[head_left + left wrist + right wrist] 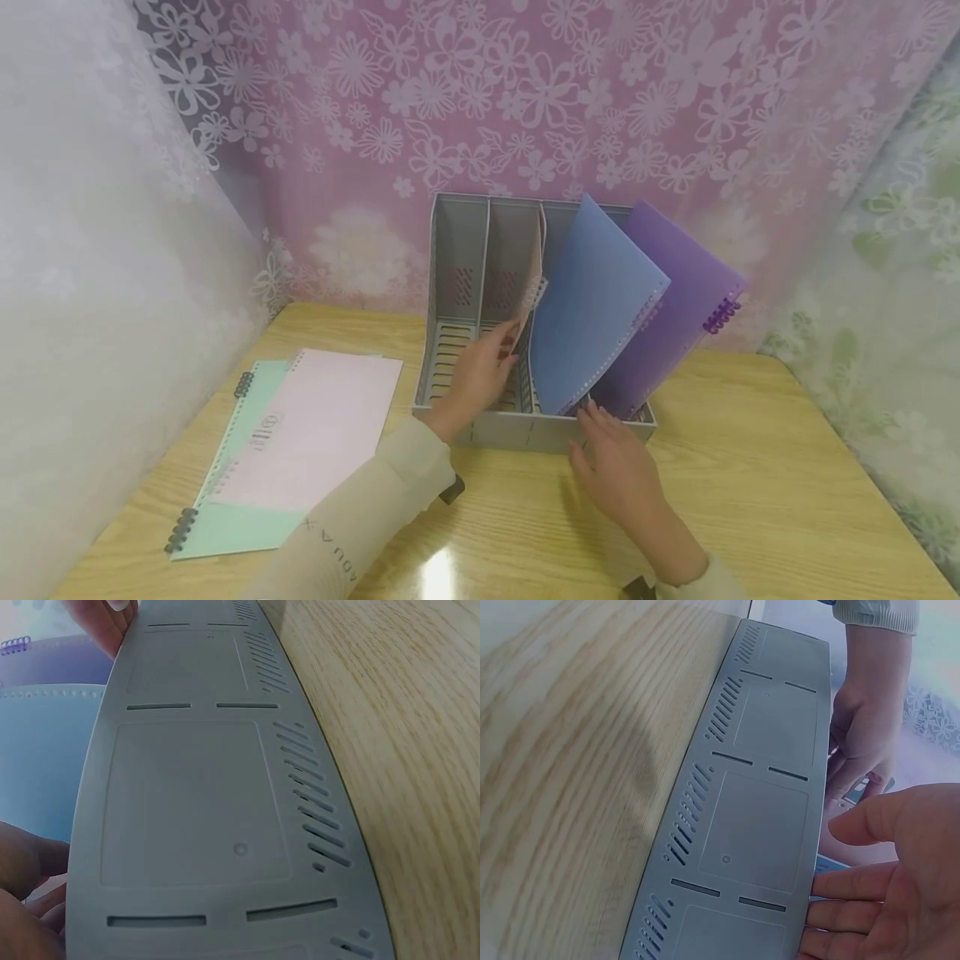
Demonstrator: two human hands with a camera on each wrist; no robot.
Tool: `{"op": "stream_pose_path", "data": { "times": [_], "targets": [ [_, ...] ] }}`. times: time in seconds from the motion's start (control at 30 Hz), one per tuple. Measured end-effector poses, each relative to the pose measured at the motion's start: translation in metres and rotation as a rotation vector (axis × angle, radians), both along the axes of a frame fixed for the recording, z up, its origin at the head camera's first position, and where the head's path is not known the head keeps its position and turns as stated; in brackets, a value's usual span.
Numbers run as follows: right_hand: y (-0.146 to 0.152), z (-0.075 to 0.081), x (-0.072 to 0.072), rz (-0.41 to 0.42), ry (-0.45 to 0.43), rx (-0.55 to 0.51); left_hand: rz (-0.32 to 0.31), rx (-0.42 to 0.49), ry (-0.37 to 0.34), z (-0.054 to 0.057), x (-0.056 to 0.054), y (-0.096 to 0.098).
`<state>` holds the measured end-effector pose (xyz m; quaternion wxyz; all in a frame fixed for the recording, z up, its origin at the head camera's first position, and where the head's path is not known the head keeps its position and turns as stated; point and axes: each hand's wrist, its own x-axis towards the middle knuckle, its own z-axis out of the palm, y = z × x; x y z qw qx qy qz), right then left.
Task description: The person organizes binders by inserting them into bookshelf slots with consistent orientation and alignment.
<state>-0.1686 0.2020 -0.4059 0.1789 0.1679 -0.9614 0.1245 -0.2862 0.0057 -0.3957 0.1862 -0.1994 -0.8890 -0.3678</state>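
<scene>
A grey file rack [510, 429] with several upright compartments stands on the table. In its second compartment from the left, a thin pinkish spiral notebook [534, 258] leans along the divider. My left hand [480, 375] reaches over the front wall and grips this notebook by its lower near edge. To the right, a blue loose-leaf notebook [600, 308] and a purple one [675, 283] tilt rightward in the rack. With its fingers nearly straight, my right hand [615, 467] touches the front rim just below the blue notebook. In the right wrist view, its fingertips [832, 885] meet the rim.
Left of the rack, a pale pink notebook [322, 425] lies over a mint green notebook [232, 533] with black binding rings. A floral curtain [480, 100] hangs behind the wooden table [757, 467], and pale fabric [112, 208] flanks it.
</scene>
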Motion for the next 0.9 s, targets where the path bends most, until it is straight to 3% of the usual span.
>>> {"op": "stream_pose_path", "data": {
  "times": [0.3, 0.67, 0.9],
  "targets": [
    [-0.002, 0.004, 0.001, -0.006, -0.014, -0.005, -0.001, -0.022, -0.066, 0.002, 0.002, 0.006],
    [-0.003, 0.011, 0.001, -0.032, -0.037, 0.014, -0.007, -0.043, -0.069, 0.000, 0.002, 0.007],
    [-0.003, 0.011, 0.001, -0.036, -0.028, 0.016, -0.019, -0.044, -0.119, 0.000, 0.003, 0.007]
  ]
}}
